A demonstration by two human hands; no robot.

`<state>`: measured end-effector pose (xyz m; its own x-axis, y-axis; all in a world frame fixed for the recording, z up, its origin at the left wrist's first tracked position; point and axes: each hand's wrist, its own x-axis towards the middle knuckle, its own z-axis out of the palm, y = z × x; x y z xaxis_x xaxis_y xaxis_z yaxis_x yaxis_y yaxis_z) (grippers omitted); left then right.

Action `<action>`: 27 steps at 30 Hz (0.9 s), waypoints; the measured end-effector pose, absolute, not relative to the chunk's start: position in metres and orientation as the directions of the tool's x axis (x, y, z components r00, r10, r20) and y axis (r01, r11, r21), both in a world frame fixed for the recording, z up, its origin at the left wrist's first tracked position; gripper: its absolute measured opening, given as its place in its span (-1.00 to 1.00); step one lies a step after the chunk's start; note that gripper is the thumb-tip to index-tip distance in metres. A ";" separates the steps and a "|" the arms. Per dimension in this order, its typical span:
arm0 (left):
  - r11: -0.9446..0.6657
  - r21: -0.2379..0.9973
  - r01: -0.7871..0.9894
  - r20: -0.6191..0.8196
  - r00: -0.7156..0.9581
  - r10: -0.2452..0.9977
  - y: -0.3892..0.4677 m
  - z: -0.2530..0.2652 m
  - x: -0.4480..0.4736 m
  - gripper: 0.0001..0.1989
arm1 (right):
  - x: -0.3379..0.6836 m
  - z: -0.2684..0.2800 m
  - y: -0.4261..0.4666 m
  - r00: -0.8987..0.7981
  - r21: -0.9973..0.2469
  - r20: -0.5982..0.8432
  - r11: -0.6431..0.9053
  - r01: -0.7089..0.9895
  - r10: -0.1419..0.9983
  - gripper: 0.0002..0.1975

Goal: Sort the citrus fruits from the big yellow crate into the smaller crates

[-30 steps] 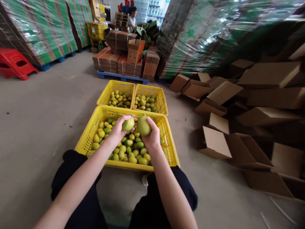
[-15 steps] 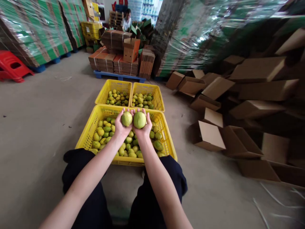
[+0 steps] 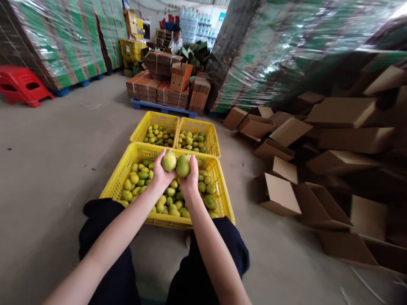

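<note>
Over a large yellow plastic crate [image 3: 118,173], my two hands are side by side, each with one round green-yellow citrus fruit that looks like a lemon. My left hand [image 3: 161,174] is curled under and around the left lemon [image 3: 169,161], which rests in the palm. The right lemon [image 3: 183,166] is gripped by my right hand [image 3: 191,180], its thumb along the right side. The two fruits are close together, about touching. Below them, many loose green and yellow lemons [image 3: 171,203] lie in the crate between my knees.
Two smaller yellow crates [image 3: 144,127] with more lemons stand behind the large one. Flattened cartons [image 3: 173,98] sit on a blue pallet [image 3: 163,108]. Open cardboard boxes [image 3: 282,192] are heaped at right, a red stool [image 3: 27,84] stands at left, and a person [image 3: 176,42] is far back.
My right hand has turned inward, rolling its lemon so the thumb side faces me more. The left hand keeps its lemon almost unmoved. The view has tilted slightly upward.
</note>
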<state>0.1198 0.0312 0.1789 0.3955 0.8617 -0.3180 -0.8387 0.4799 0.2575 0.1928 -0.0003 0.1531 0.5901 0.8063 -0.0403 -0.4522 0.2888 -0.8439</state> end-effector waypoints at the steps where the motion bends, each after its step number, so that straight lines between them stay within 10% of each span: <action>1: 0.492 0.265 -0.829 -0.344 0.395 0.852 0.032 0.179 0.120 -0.85 | 0.192 0.152 0.000 0.607 -0.826 -0.082 0.287 -0.485 0.790 -0.53; 12: 0.608 0.221 -0.762 -0.381 0.507 0.773 0.049 0.167 0.120 -0.68 | 0.214 0.158 0.009 0.439 -0.472 -0.557 0.166 -0.866 0.705 -0.69; 27: 0.603 0.211 -0.770 -0.512 0.438 0.739 0.052 0.191 0.107 -0.70 | 0.214 0.179 -0.003 0.244 -0.388 -0.342 0.100 -0.916 0.907 -0.80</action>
<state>0.1067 0.0523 0.1911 0.4380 0.7388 -0.5121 -0.7696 0.6026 0.2112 0.2141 -0.0033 0.1790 0.2444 0.9072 -0.3424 -0.9161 0.1003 -0.3881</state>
